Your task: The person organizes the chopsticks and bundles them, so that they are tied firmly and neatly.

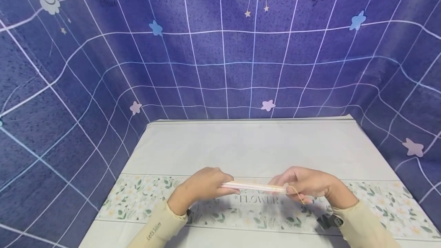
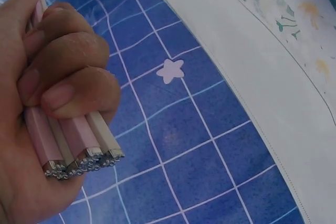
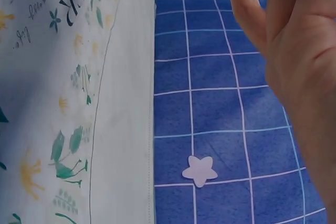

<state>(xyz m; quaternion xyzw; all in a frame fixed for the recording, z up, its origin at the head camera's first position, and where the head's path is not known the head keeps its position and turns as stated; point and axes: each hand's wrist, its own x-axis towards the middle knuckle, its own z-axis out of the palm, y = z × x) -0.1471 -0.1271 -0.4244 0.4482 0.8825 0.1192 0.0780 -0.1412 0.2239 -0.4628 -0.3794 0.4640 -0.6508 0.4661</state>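
My left hand (image 1: 206, 184) grips a bundle of pink and white chopsticks (image 1: 253, 186) around one end. In the left wrist view, fingers curl over the chopsticks (image 2: 77, 134), whose squared ends with silvery, beaded-looking tips stick out below the little finger. The bundle lies nearly level above the table, pointing at my right hand (image 1: 308, 182). That hand is at the bundle's other end, thumb and fingers pinching a thin yellow rubber band (image 1: 299, 194) that loops out beside the thumb. Only part of the right hand (image 3: 307, 40) shows in the right wrist view.
Beneath the hands lies a white tablecloth (image 1: 248, 144) with a flowered band and the word FLOWER. A blue gridded curtain (image 1: 237, 49) with stars and clouds stands behind the table and along both sides.
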